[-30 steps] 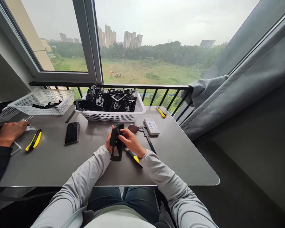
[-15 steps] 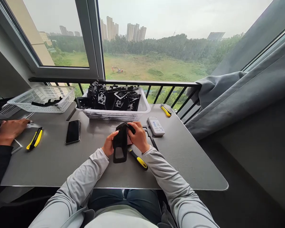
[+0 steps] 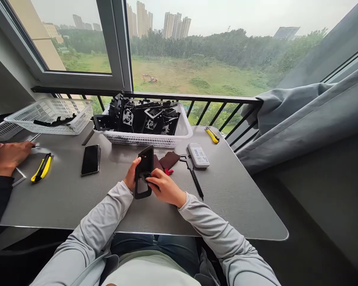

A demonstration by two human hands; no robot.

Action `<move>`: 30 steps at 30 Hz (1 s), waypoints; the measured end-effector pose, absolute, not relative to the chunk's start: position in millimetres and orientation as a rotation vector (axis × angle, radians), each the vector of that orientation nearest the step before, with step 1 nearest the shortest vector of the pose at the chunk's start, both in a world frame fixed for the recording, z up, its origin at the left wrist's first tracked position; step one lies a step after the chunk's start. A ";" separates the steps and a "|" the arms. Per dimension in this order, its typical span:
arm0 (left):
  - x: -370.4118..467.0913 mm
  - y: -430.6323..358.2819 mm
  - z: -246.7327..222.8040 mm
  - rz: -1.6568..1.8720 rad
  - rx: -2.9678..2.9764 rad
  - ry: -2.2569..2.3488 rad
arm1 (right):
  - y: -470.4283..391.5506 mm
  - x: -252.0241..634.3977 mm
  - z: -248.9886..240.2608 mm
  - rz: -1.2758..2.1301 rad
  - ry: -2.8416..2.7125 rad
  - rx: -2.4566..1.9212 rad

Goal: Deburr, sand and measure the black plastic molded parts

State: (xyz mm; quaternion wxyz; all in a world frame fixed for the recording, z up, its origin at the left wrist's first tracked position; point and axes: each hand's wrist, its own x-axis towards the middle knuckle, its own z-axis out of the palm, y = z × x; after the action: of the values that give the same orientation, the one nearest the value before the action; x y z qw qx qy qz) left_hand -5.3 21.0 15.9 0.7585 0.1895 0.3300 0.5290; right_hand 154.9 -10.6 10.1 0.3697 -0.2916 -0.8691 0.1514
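Note:
A black plastic part with a rectangular opening at its lower end is tilted up above the table. My left hand grips its left edge, thumb on the face. My right hand is closed at the part's lower right, fingertips pinched over the opening on something small and dark that I cannot make out. Behind the hands lie a brown cloth and a small red piece. To their right rests a black caliper.
A white basket of black parts stands behind; another white basket is back left. Around lie a phone, a grey-white case and yellow cutters. Another person's hand is at far left.
The black part has shifted slightly left and turned. My right hand has moved from its top down to the opening. The yellow-black tool beside it is no longer visible; the red piece now shows.

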 end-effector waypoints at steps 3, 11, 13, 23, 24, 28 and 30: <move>-6.7 21.0 18.1 1.167 0.454 0.724 | -8.9 160.4 11.6 0.408 -2.182 -0.754; 5.8 9.3 23.3 0.987 0.531 0.690 | 9.3 179.1 14.3 0.140 -1.866 -0.979; 3.1 11.5 21.3 1.053 0.506 0.729 | 1.5 172.1 11.5 0.179 -1.951 -0.941; -10.0 21.0 22.8 1.137 0.563 0.805 | -12.8 158.4 13.4 0.293 -2.231 -0.790; -7.5 19.2 23.2 1.085 0.592 0.781 | -6.5 163.8 14.8 0.254 -2.180 -0.842; 2.7 11.1 22.7 0.926 0.669 0.703 | 13.8 183.3 17.0 0.098 -1.975 -1.052; 5.2 8.7 21.8 0.925 0.703 0.699 | 14.5 185.3 16.7 0.076 -1.985 -1.101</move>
State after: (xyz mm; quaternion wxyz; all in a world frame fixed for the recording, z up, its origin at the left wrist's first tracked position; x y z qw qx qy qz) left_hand 5.2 8.7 21.8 0.7789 0.3250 0.3233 0.4280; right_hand 185.3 14.5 16.7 0.4216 -0.4396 -0.7925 0.0303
